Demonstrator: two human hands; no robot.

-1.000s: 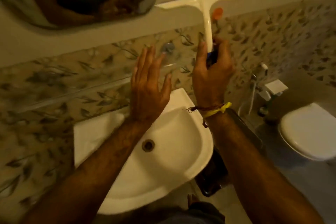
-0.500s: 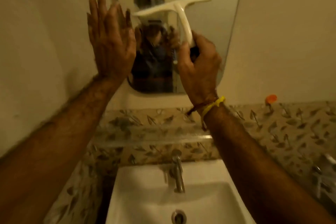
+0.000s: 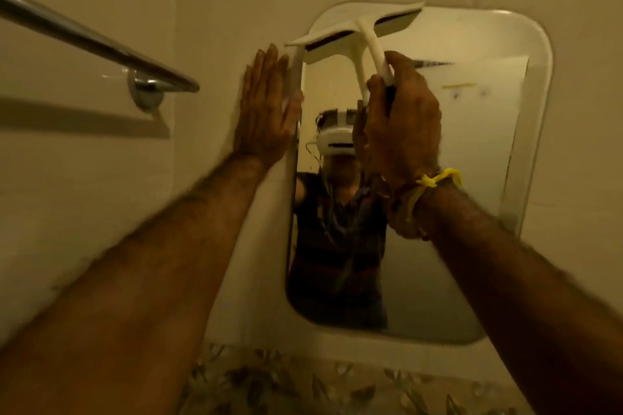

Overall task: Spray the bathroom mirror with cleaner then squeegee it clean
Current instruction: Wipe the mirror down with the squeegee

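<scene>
Right hand (image 3: 401, 121) clenched around handle of white squeegee (image 3: 357, 32), yellow band (image 3: 435, 180) at wrist. Left hand (image 3: 264, 111) flat, fingers extended, gripping nothing, palm against left frame edge of mirror (image 3: 455, 178). Squeegee T-shaped, dark rubber strip under tilted white blade, set against mirror's top left corner. Mirror rectangular, rounded corners, pale frame, mounted on plain cream wall. Chrome rail (image 3: 84, 40) fixed to wall at left. Leaf-patterned tiles (image 3: 303, 384) below.
</scene>
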